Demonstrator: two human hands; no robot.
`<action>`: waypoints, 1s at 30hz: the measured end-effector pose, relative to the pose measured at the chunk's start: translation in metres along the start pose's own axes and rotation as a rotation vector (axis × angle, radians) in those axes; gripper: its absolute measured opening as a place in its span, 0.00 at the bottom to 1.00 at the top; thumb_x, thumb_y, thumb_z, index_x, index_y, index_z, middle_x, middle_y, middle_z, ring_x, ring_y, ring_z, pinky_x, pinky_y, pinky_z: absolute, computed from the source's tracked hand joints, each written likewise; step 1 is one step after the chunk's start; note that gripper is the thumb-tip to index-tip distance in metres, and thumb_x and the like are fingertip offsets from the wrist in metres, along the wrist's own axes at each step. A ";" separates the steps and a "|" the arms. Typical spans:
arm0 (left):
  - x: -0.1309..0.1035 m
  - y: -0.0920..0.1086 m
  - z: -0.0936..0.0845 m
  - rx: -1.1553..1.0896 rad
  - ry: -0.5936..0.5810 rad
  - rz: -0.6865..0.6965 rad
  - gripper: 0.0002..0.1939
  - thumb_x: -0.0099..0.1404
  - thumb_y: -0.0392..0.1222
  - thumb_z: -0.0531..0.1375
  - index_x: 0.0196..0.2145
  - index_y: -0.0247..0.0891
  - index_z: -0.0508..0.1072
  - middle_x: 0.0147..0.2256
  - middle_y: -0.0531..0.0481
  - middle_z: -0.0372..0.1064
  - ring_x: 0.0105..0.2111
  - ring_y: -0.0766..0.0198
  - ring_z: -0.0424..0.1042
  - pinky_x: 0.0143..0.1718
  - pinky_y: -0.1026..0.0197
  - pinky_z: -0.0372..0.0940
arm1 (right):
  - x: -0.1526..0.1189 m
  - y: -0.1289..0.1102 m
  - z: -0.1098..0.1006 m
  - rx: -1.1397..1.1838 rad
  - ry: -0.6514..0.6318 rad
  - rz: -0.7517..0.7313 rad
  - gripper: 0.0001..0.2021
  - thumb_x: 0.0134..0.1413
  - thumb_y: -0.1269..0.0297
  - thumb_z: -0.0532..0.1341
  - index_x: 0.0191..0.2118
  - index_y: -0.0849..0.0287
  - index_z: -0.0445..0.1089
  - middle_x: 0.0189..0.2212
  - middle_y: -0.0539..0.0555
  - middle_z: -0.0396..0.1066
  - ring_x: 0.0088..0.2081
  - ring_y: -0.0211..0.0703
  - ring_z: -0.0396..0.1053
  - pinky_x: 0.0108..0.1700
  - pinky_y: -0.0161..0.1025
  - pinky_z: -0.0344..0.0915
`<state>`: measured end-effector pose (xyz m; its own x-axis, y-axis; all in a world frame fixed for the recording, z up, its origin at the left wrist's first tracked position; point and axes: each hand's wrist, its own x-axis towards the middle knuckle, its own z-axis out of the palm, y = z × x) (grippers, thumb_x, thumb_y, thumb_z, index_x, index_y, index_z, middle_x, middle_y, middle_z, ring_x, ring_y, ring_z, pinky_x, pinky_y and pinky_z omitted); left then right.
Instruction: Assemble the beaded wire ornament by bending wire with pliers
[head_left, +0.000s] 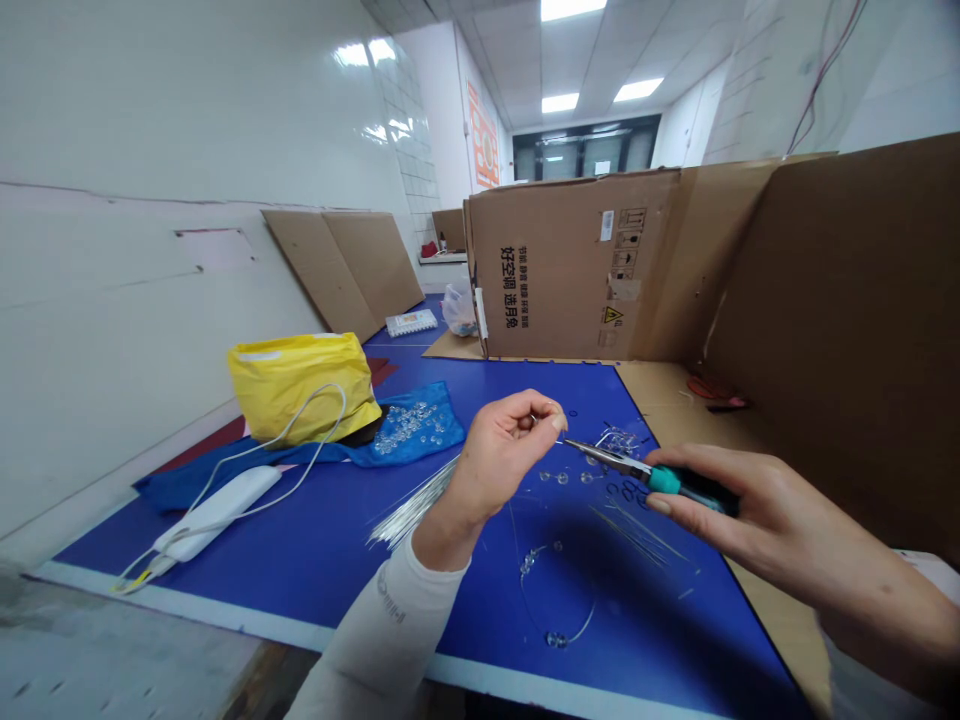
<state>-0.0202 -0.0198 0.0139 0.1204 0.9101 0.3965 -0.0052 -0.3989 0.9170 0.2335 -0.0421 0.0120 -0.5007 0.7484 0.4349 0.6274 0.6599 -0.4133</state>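
Smooth tabletop (315, 560), mostly plastic and metal items, cardboard behind.
Pliers (626, 464): bare metal nose, plastic-looking grips. Wire bundle (411, 508): shiny metal. Beads (409, 428): clear, glossy. Yellow bag (300, 385): creased, plastic-looking. Power strip (217, 518): smooth plastic. Box (570, 280): matt cardboard. Wall (135, 120): glossy.

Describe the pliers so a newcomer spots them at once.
Start at the blue table; in front of the printed cardboard box, find the right hand. It holds needle-nose pliers, slim metal jaws pointing toward the left hand. Their teal-and-black handles set them apart from the clear beads nearby.
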 end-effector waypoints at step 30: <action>0.004 -0.010 -0.003 -0.049 -0.010 0.158 0.09 0.63 0.45 0.66 0.30 0.38 0.76 0.25 0.54 0.66 0.22 0.71 0.55 0.23 0.65 0.53 | -0.003 -0.006 -0.006 0.076 0.010 0.083 0.19 0.63 0.44 0.61 0.48 0.52 0.78 0.44 0.55 0.82 0.42 0.53 0.81 0.42 0.44 0.78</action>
<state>-0.0229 -0.0113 0.0066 0.1241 0.8349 0.5362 -0.0735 -0.5311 0.8441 0.2349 -0.0494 0.0181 -0.4426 0.8002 0.4046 0.6191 0.5991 -0.5078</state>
